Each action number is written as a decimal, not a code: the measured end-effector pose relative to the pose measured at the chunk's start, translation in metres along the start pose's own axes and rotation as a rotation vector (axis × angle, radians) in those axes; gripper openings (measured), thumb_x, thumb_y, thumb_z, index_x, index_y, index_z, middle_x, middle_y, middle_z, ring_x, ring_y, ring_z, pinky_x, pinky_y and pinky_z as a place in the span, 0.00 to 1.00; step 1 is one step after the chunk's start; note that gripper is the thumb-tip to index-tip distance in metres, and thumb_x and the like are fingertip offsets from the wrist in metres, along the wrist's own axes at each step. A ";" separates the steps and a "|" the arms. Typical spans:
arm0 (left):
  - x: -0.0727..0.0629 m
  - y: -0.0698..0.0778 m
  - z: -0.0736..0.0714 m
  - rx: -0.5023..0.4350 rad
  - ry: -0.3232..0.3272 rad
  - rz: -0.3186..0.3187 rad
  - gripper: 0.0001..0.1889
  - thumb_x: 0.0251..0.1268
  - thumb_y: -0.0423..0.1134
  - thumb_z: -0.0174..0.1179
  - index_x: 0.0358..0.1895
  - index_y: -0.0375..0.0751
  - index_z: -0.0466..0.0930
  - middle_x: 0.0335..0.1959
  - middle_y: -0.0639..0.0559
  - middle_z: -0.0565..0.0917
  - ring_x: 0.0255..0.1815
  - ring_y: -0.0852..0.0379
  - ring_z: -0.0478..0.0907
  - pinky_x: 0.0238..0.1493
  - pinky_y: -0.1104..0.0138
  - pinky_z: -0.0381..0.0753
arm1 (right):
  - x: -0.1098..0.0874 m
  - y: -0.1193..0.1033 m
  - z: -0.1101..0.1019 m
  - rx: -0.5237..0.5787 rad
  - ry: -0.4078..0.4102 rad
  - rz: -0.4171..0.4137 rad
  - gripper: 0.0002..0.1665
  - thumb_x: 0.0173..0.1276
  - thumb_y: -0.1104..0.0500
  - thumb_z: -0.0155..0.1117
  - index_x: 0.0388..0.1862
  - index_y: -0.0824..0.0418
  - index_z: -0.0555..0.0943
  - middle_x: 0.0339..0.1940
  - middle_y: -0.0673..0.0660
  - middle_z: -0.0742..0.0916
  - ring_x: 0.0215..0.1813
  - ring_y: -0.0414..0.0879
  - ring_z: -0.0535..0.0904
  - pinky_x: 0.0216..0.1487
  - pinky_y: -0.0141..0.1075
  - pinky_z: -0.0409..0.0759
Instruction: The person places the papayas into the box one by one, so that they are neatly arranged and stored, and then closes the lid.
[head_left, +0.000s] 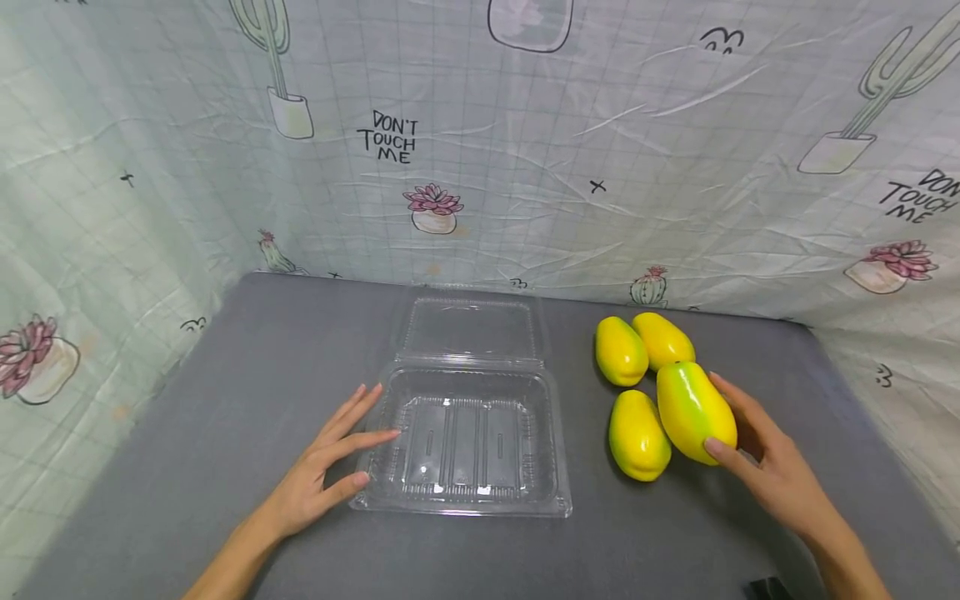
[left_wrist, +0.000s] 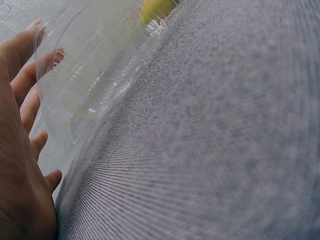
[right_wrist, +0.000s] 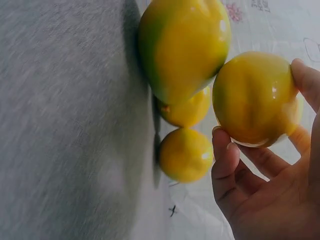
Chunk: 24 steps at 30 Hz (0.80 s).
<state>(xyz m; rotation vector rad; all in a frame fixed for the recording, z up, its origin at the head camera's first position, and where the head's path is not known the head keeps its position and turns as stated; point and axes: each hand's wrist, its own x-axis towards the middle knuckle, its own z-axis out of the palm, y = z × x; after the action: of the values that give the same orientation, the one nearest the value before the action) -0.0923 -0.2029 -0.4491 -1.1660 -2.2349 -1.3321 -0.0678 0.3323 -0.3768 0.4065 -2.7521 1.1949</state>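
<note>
My right hand [head_left: 776, 471] grips a yellow-green mango [head_left: 693, 412], thumb on the near side and fingers round the far side. In the right wrist view the held mango [right_wrist: 255, 97] appears raised off the table. Three more mangoes lie close by: one nearer me [head_left: 639, 436] and two farther back, a left one [head_left: 621, 352] and a right one [head_left: 663, 340]. A clear plastic clamshell box [head_left: 465, 450] stands with its lid folded back. Fingers spread, my left hand [head_left: 315, 479] is at the box's left rim, its fingertips overlapping the edge.
The grey tabletop [head_left: 202, 450] meets a printed curtain [head_left: 510, 150] at the back and sides. The box's transparent lid [head_left: 472, 327] lies flat behind its base. Part of a black object [head_left: 767, 588] shows at the bottom edge on the right.
</note>
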 end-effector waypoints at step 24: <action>0.001 0.002 -0.002 -0.015 -0.009 -0.012 0.22 0.67 0.45 0.55 0.62 0.41 0.76 0.72 0.29 0.54 0.72 0.29 0.45 0.72 0.59 0.41 | 0.022 -0.033 -0.006 -0.015 0.005 -0.083 0.48 0.63 0.72 0.63 0.77 0.49 0.54 0.69 0.49 0.68 0.57 0.33 0.71 0.52 0.17 0.66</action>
<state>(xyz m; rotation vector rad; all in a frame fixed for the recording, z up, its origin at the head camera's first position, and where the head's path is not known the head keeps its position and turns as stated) -0.0921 -0.2037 -0.4462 -1.1680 -2.2456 -1.3524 -0.0797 0.3103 -0.3449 0.5096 -2.7091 1.1531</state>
